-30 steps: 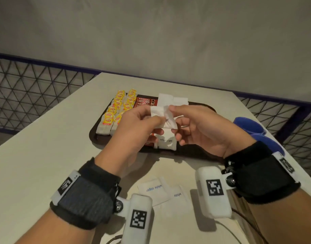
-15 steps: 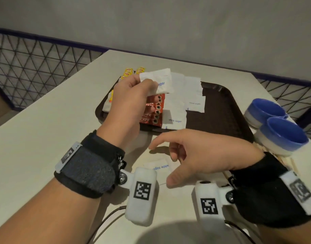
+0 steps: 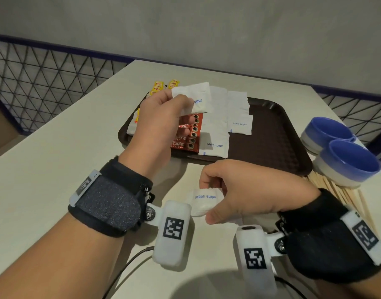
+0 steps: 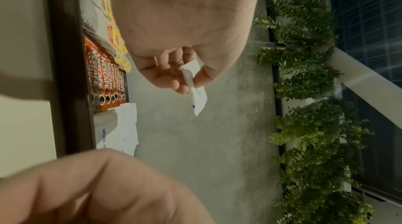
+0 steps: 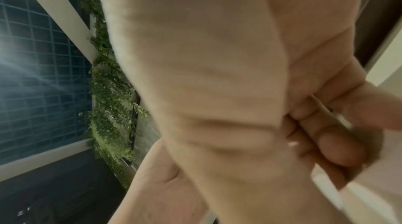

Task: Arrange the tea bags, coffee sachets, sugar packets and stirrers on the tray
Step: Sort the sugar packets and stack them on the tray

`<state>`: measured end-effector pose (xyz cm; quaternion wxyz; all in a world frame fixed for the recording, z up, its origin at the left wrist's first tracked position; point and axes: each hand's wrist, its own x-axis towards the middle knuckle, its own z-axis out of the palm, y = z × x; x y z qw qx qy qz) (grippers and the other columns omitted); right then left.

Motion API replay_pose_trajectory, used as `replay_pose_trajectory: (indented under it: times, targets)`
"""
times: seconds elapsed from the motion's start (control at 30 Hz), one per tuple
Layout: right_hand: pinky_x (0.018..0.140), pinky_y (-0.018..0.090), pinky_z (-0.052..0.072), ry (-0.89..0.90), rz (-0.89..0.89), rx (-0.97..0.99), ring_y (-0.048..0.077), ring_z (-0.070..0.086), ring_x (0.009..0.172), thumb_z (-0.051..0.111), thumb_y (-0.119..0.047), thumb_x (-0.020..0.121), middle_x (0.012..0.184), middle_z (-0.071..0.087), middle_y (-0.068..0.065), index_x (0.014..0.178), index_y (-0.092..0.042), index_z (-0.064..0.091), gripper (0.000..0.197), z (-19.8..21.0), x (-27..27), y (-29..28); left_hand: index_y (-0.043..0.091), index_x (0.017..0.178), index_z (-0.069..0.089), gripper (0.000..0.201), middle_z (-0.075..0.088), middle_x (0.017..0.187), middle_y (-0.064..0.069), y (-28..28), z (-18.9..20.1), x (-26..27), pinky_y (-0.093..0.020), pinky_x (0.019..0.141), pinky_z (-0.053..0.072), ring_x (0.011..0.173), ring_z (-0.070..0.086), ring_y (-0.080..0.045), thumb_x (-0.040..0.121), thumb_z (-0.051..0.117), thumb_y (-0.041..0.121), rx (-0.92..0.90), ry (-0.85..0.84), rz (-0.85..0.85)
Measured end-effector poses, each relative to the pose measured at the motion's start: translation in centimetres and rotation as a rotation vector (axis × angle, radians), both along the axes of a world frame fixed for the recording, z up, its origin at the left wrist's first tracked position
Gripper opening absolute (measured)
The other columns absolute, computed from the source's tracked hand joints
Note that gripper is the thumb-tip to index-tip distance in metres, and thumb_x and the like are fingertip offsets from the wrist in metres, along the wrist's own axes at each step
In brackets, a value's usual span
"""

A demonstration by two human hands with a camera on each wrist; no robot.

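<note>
My left hand (image 3: pixel 181 102) hovers over the left half of the brown tray (image 3: pixel 271 137) and pinches white sugar packets (image 3: pixel 198 98) between thumb and fingers; the left wrist view shows that pinch on the packets (image 4: pixel 197 95). My right hand (image 3: pixel 207 201) is down on the table in front of the tray, fingers and thumb curled round a loose sugar packet (image 3: pixel 201 205). On the tray lie yellow tea bags (image 3: pixel 158 86), red coffee sachets (image 3: pixel 188 134) and more sugar packets (image 3: pixel 239 124). Wooden stirrers (image 3: pixel 345 195) lie on the table at right.
Two blue bowls (image 3: pixel 347 162) stand right of the tray, over the stirrers' far ends. The right half of the tray is bare. A wire mesh fence (image 3: pixel 45 83) runs behind the table, with a grey wall beyond. Cables trail from both wrist cameras.
My right hand left the packets held over the tray, dropped to the table and closed on a loose sugar packet. My left hand stays over the tray with its packets.
</note>
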<state>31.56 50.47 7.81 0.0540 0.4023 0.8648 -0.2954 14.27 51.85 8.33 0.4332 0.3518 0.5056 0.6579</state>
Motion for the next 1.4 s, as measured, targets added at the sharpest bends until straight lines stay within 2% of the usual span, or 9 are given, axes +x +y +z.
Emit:
replay_pose_trajectory:
  times: [0.3, 0.43, 0.57, 0.73, 0.87, 0.97, 1.1, 1.3, 1.4]
  targets:
    - [0.066, 0.032, 0.054, 0.161, -0.091, 0.016, 0.008, 0.063, 0.075, 0.087, -0.032, 0.076, 0.087, 0.068, -0.010, 0.088, -0.027, 0.063, 0.028, -0.2, 0.6, 0.8, 0.013, 0.103, 0.068, 0.010, 0.076, 0.100, -0.008, 0.0, -0.3, 0.1, -0.024, 0.053, 0.050, 0.069, 0.067, -0.015, 0.096, 0.063, 0.008, -0.018, 0.012, -0.034]
    - [0.081, 0.036, 0.061, 0.505, -0.224, -0.135, 0.012, 0.075, 0.088, 0.088, -0.015, 0.076, 0.095, 0.078, -0.005, 0.096, -0.021, 0.070, 0.027, 0.5, 1.8, 1.5, 0.007, 0.124, 0.061, 0.028, 0.073, 0.103, -0.016, 0.2, -0.2, 0.3, -0.027, 0.056, 0.054, 0.070, 0.068, -0.020, 0.097, 0.060, 0.001, -0.024, -0.038, -0.055]
    - [0.091, 0.044, 0.060, 0.949, -0.403, -0.284, 0.027, 0.074, 0.103, 0.080, -0.006, 0.075, 0.110, 0.077, 0.007, 0.118, -0.009, 0.068, 0.044, 1.2, 2.5, 2.1, 0.003, 0.114, 0.068, 0.023, 0.075, 0.104, -0.019, -0.3, 0.0, 0.7, -0.030, 0.062, 0.059, 0.075, 0.073, -0.021, 0.095, 0.056, -0.003, -0.048, 0.007, -0.151]
    - [0.072, 0.034, 0.063, 1.283, -0.567, -0.370, 0.028, 0.076, 0.099, 0.068, 0.002, 0.086, 0.109, 0.078, 0.010, 0.116, -0.006, 0.069, 0.031, 1.5, 2.4, 2.3, 0.009, 0.123, 0.058, 0.036, 0.071, 0.112, -0.023, -1.1, 0.3, 1.8, -0.029, 0.062, 0.062, 0.076, 0.078, -0.032, 0.094, 0.048, -0.011, -0.158, -0.081, -0.332]
    - [0.083, 0.060, 0.056, 1.277, -0.690, -0.228, 0.032, 0.076, 0.098, 0.072, -0.005, 0.088, 0.104, 0.079, 0.006, 0.111, -0.015, 0.071, 0.026, 1.3, 2.4, 2.6, 0.017, 0.138, 0.050, 0.056, 0.063, 0.132, -0.022, -1.6, -0.1, 2.3, -0.029, 0.067, 0.063, 0.090, 0.078, -0.040, 0.094, 0.052, -0.017, -0.168, -0.093, -0.535]
    - [0.072, 0.040, 0.063, 1.338, -0.729, -0.111, 0.015, 0.077, 0.090, 0.073, -0.006, 0.088, 0.098, 0.080, -0.005, 0.107, -0.022, 0.070, 0.025, 1.4, 2.7, 2.7, 0.019, 0.139, 0.054, 0.058, 0.065, 0.130, -0.018, -1.7, -0.3, 2.4, -0.030, 0.071, 0.064, 0.096, 0.076, -0.043, 0.094, 0.052, -0.019, -0.181, -0.128, -0.616]
    - [0.070, 0.024, 0.061, 1.294, -0.682, 0.206, 0.006, 0.074, 0.092, 0.076, -0.011, 0.088, 0.099, 0.077, -0.013, 0.101, -0.032, 0.069, 0.026, 1.4, 3.0, 2.5, -0.006, 0.104, 0.074, 0.034, 0.067, 0.124, -0.029, -1.7, -0.2, 2.3, -0.029, 0.068, 0.064, 0.096, 0.076, -0.040, 0.092, 0.044, -0.016, -0.260, -0.100, -0.668]
    - [0.075, 0.035, 0.062, 1.111, -0.481, 0.360, 0.015, 0.070, 0.090, 0.075, 0.015, 0.077, 0.093, 0.073, -0.005, 0.086, -0.020, 0.079, 0.036, 0.9, 2.0, 2.3, 0.000, 0.126, 0.071, 0.074, 0.070, 0.127, -0.025, -1.7, 0.7, 2.2, -0.052, 0.093, 0.059, 0.116, 0.070, -0.039, 0.089, 0.050, 0.061, -0.192, -0.299, -0.784]
    - [0.075, 0.023, 0.058, 0.997, -0.420, 0.392, 0.008, 0.066, 0.092, 0.071, 0.019, 0.075, 0.094, 0.067, -0.009, 0.088, -0.022, 0.081, 0.044, 0.6, 1.3, 2.0, 0.006, 0.125, 0.073, 0.068, 0.073, 0.124, -0.018, -1.9, 0.9, 2.3, -0.045, 0.088, 0.063, 0.110, 0.074, -0.032, 0.086, 0.055, 0.059, -0.169, -0.241, -0.757]
